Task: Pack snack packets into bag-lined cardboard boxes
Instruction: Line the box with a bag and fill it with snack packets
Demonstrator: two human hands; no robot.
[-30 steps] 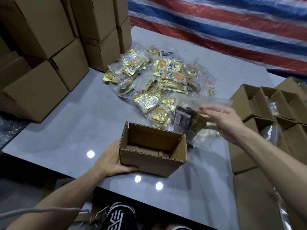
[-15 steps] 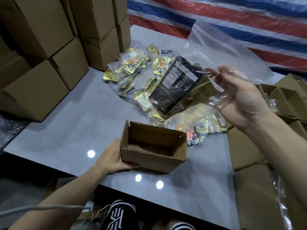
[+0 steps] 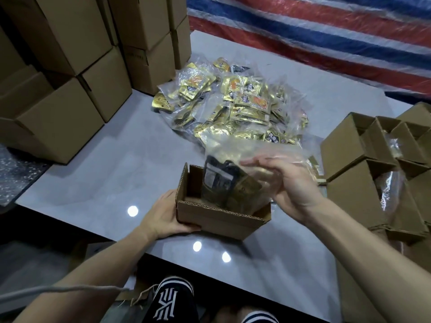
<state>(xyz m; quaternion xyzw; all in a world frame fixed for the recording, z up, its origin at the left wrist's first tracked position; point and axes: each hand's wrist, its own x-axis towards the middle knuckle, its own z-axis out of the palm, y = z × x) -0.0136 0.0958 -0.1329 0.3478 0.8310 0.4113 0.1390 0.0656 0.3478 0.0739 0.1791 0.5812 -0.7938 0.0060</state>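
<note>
Head view. The left hand (image 3: 163, 217) gripped the left end of the open box (image 3: 217, 221) on the desk (image 3: 112, 164), its fingers curled round the near corner. The right hand (image 3: 289, 183), fingers nearly straight, pressed the clear bag of packets (image 3: 221, 183) half into the box, tilted. Advisable: steady the box, seat the bag flat, and tuck the loose film above the box inside.

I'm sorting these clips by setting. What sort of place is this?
Probably a packing or shipping workroom: closed cardboard boxes stand stacked on the left, open boxes wait on the right, and a heap of bagged snack packets lies on the grey table between them.
</note>
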